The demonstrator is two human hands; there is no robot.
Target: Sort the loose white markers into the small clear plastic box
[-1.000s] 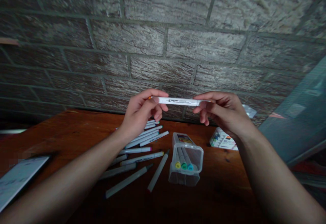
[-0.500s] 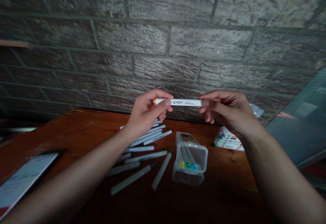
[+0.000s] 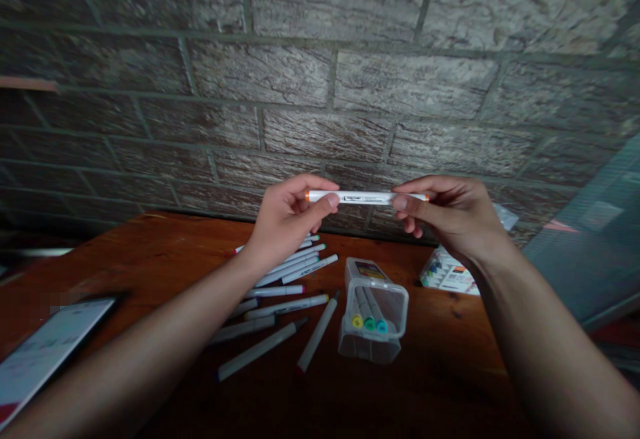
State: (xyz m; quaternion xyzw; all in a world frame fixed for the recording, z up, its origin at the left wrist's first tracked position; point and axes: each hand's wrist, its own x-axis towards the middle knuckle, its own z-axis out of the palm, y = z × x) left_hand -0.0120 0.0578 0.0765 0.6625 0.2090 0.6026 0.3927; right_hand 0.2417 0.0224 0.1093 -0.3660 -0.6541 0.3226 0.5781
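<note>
A brick wall (image 3: 300, 72) backs the table (image 3: 150, 252); in view above its back edge, left hand (image 3: 290, 216) and right hand (image 3: 445, 216) pinch a marker (image 3: 367, 197) between fingertips; a loosened pinch could drop it onto loose pens (image 3: 293, 306).

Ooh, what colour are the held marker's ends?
Both ends of the marker are orange, best seen in the head view.

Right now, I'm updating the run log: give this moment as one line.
left hand: holds orange-ended marker | right hand: holds same marker | marker: level, above table | transparent case: markers inside
</note>
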